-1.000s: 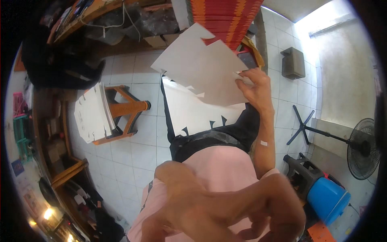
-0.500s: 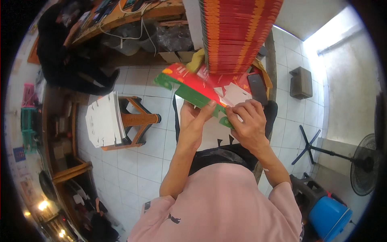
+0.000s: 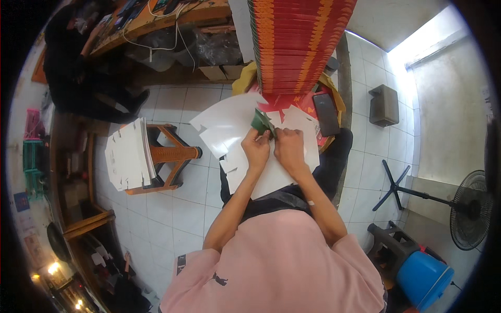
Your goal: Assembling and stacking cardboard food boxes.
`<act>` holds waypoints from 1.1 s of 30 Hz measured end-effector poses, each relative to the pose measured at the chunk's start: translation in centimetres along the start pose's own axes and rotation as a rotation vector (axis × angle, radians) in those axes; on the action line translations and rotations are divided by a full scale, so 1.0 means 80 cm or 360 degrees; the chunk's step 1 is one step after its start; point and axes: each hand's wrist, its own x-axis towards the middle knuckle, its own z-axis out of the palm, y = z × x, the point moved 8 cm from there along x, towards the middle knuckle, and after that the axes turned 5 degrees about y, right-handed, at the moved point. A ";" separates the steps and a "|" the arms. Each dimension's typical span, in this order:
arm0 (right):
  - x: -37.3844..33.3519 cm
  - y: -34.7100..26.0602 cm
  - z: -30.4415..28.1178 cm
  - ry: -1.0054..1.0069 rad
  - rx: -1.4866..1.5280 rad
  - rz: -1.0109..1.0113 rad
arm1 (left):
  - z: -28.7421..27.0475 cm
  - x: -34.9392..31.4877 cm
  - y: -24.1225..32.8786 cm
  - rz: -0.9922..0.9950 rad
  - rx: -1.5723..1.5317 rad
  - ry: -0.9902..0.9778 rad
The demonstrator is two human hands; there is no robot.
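Both hands were pinched on the same piece: left hand (image 3: pixel 257 150) and right hand (image 3: pixel 288 148) side by side, fingers closed on a die-cut carton blank (image 3: pixel 261 121), green printed face showing at the fold, white back spreading out over the lap. The blank sat just in front of a tall stack of red-and-orange flat cartons (image 3: pixel 300 41), with more white blanks (image 3: pixel 224 125) loose underneath and to the left.

A second pile of white blanks (image 3: pixel 128 154) rested on an orange wooden stool (image 3: pixel 172 154), well apart to the left. A dark phone (image 3: pixel 326 113) lay on red card just right of the hands.

Risks as I read it:
- Fold was worked in the air over the lap with no firm backing, so the crease could run off the score line.
- Loose sheets under the hands could slide off the lap to the tiled floor (image 3: pixel 177 208).
- The tall stack was close ahead; a forward elbow push could nudge it.
- Phone near the edge could get swept off.
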 end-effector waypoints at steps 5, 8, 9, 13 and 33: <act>-0.037 -0.003 0.002 0.0138 0.0168 -0.0122 | -0.008 0.006 -0.028 -0.0167 -0.0093 0.0054; -0.037 0.012 0.004 0.0084 0.0285 -0.0017 | 0.009 -0.003 -0.010 0.0113 0.0153 -0.0184; -0.036 0.025 0.015 -0.0015 0.0411 0.0161 | 0.012 -0.007 -0.010 0.0108 0.0147 -0.0194; -0.032 0.047 0.043 -0.0156 0.0669 0.0363 | 0.014 -0.018 -0.024 0.0032 0.0074 -0.0229; 0.064 0.022 -0.019 -0.0015 0.0531 -0.0014 | 0.017 -0.028 -0.077 -0.0145 0.0214 -0.0390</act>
